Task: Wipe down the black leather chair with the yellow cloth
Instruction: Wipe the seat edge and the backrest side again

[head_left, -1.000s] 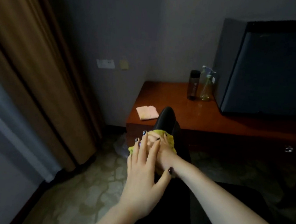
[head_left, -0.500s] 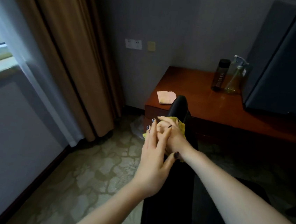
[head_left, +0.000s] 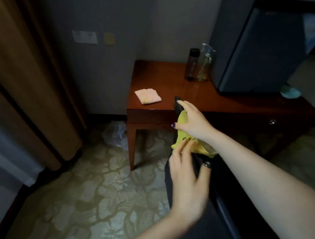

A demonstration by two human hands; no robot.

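Note:
The black leather chair (head_left: 221, 229) fills the lower right, and its narrow top edge runs up toward the desk. The yellow cloth (head_left: 183, 120) is draped over that edge. My right hand (head_left: 193, 121) lies on the cloth and presses it against the leather, fingers stretched forward over the chair's tip and thumb spread to the left. My left hand (head_left: 187, 181) is blurred and sits just behind, its fingertips touching the cloth's hanging lower part. The hands hide most of the cloth.
A wooden desk (head_left: 232, 102) stands right behind the chair, carrying a folded pink cloth (head_left: 147, 97), a dark bottle (head_left: 192, 64), a spray bottle (head_left: 205, 66) and a mini fridge (head_left: 267, 49). A plastic bag (head_left: 115, 134) lies on the patterned floor. Brown curtains (head_left: 22, 66) hang at left.
My left hand has come off the back of my right hand and dropped lower, to the cloth's trailing part. My right hand has stretched farther along the chair's top edge. The view has shifted.

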